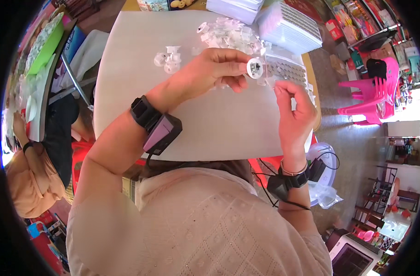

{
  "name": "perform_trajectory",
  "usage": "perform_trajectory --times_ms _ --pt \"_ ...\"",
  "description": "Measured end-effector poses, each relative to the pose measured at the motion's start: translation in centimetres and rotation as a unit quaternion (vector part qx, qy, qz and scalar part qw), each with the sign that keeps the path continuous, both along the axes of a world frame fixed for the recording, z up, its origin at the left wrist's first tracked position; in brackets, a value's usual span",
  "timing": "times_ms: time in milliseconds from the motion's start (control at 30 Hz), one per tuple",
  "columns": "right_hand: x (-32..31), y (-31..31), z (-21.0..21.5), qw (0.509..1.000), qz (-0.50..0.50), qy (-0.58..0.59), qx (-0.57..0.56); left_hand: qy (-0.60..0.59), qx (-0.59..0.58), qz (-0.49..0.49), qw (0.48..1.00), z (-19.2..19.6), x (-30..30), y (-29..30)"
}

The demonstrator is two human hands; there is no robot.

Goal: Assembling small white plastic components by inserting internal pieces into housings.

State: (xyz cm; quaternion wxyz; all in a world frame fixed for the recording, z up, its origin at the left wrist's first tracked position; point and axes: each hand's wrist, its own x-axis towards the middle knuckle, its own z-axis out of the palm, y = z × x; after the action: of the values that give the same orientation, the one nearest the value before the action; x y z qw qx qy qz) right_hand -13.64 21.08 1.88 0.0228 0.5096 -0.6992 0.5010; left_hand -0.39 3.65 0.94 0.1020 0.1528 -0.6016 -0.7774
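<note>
My left hand (217,69) reaches over the table and pinches a round white plastic part (254,68) between thumb and fingers. Small dark and metallic components show on the face of that part. To its right, the thumb and forefinger of my right hand (296,108) are pinched at a small translucent piece (269,83), whose exact kind is too small to tell. Just beyond my right hand lies a tray of round silvery discs (288,71) in rows. A heap of white and clear plastic parts (230,34) sits past my left hand.
A few white round parts (169,60) lie apart on the white tabletop (191,124). Stacked clear trays (290,30) stand at the far right. On the left, another person (35,170) sits beside a table with a green basin (45,43). A pink chair (375,94) stands to the right.
</note>
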Motion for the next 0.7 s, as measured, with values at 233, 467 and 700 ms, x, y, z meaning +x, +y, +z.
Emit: perform_trajectory --times_ms 233,467,700 --pt "0.8 -1.6 0.8 0.995 0.012 0.085 -0.044 0.026 -0.003 -0.02 0.999 -0.3 -0.2 0.3" --pt "0.7 -1.7 0.5 0.995 0.01 0.1 -0.029 0.009 -0.018 -0.018 1.0 -0.4 -0.2 0.3" --pt "0.6 -1.3 0.3 0.992 0.025 0.12 -0.021 0.021 -0.048 -0.022 0.998 -0.6 -0.5 0.3"
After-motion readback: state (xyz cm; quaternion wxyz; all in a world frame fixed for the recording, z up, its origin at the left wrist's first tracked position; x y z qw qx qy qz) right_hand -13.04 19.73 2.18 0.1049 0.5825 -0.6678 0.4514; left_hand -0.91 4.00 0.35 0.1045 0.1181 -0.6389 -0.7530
